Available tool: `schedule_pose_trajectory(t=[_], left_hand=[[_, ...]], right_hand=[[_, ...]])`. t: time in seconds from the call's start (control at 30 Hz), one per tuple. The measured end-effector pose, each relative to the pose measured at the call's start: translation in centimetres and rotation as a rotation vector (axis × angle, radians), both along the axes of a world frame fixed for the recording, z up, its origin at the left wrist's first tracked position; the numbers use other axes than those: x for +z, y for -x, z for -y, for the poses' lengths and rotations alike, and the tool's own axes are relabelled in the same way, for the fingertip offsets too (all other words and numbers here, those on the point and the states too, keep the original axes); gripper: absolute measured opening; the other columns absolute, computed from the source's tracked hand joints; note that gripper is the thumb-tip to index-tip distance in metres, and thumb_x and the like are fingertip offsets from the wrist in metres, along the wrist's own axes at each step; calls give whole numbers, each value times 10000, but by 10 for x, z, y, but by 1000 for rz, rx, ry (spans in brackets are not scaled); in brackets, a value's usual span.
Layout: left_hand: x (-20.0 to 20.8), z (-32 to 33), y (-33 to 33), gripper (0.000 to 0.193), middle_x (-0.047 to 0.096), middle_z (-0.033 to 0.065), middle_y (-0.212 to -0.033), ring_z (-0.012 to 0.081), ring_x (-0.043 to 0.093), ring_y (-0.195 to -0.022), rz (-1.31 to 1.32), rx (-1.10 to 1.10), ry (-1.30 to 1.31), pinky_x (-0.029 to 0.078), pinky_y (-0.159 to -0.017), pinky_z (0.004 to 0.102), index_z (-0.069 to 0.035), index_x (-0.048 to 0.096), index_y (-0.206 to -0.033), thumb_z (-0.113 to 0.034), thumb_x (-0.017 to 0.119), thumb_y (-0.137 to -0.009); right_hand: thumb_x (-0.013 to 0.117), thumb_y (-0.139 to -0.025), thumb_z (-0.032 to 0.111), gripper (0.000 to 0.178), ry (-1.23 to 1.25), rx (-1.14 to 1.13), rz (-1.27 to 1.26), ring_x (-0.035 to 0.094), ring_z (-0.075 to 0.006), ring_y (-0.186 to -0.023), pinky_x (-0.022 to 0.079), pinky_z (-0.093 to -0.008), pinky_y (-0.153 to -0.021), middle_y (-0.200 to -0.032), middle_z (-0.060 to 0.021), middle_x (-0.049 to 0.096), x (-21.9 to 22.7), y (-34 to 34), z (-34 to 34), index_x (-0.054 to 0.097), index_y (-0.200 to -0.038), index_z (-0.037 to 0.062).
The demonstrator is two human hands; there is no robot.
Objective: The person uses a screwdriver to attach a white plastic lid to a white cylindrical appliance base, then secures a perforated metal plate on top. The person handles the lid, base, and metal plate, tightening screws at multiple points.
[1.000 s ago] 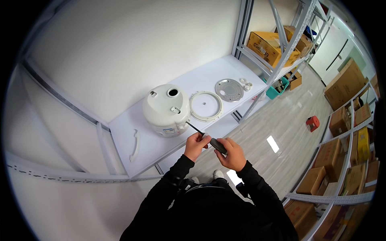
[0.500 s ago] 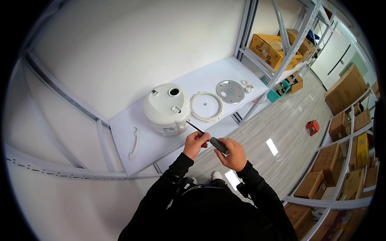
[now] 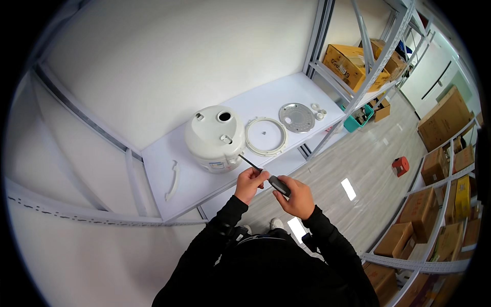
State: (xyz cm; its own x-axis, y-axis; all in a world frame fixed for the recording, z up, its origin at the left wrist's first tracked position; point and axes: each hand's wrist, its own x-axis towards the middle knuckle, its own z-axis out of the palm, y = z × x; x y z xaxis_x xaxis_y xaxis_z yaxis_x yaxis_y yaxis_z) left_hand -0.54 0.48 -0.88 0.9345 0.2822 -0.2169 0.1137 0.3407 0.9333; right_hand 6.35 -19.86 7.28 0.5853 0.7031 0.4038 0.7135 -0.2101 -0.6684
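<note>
A white, rounded appliance body (image 3: 207,140), like a rice cooker shell, stands on the white shelf. A screwdriver (image 3: 279,185) with a dark grey handle points at its lower right side, the tip at or against the shell; contact is too small to confirm. My right hand (image 3: 298,198) is wrapped round the handle. With closed fingers my left hand (image 3: 249,185) pinches the shaft near the handle. Right of the shell lies a white ring (image 3: 249,145) with a tiny dark piece (image 3: 264,133) inside it. Beyond it is a round metal plate (image 3: 300,122).
A curved white handle (image 3: 174,181) lies at the shelf's left end. Small white parts (image 3: 319,115) sit beside the metal plate. Metal posts (image 3: 369,94) rise at the right, near a teal bin (image 3: 358,118). A red object (image 3: 400,166) stands on the floor; boxes (image 3: 418,212) fill the right rack.
The view has shifted slightly, so the shelf and its things sit a little farther right. Both hands keep the same hold on the screwdriver, its tip still at the shell.
</note>
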Motion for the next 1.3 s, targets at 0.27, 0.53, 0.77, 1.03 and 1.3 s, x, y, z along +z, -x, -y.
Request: schedule_pose_trajectory(t=[0.27, 0.53, 0.77, 1.03, 1.3], left_hand=[[36, 11, 3, 252, 693, -1, -900, 78, 645, -821, 143, 104, 218, 520, -677, 247, -29, 681, -1132, -174, 755, -940], [2, 4, 2, 269, 707, 5, -932, 85, 649, -831, 18, 126, 5, 522, -685, 252, -25, 673, -1161, -178, 742, -950], [25, 6, 6, 318, 722, 92, -1126, 125, 671, -957, 168, 47, 181, 559, -716, 287, 10, 608, -1291, -124, 646, -1005], [10, 10, -3, 215, 708, 19, -909, 86, 643, -768, 46, 154, -51, 516, -640, 260, -28, 679, -1087, -175, 747, -946], [9, 16, -10, 221, 670, 3, -873, 82, 613, -732, 93, 188, -26, 501, -630, 252, -25, 668, -1067, -172, 765, -932]], right_hand=[[496, -1056, 526, 514, 80, 221, -1529, 605, -151, -560, 451, -256, -527, -805, -103, 721, 4, -13, 8, 589, -1163, 32], [680, -994, 241, 330, -3, 78, -357, 622, -129, -645, 461, -286, -560, -817, -60, 685, 2, 9, -4, 550, -1220, 40], [558, -1054, 273, 292, -44, 162, -1397, 601, -144, -599, 467, -279, -555, -826, -77, 715, -2, -12, -3, 541, -1259, 65], [577, -1044, 192, 316, 43, 146, -388, 614, -130, -636, 450, -270, -563, -930, -90, 663, -9, -4, -4, 515, -1314, 40], [532, -1075, 236, 344, 91, 342, -1280, 641, -135, -673, 463, -259, -583, -1036, -84, 649, -12, -41, -2, 461, -1367, 69]])
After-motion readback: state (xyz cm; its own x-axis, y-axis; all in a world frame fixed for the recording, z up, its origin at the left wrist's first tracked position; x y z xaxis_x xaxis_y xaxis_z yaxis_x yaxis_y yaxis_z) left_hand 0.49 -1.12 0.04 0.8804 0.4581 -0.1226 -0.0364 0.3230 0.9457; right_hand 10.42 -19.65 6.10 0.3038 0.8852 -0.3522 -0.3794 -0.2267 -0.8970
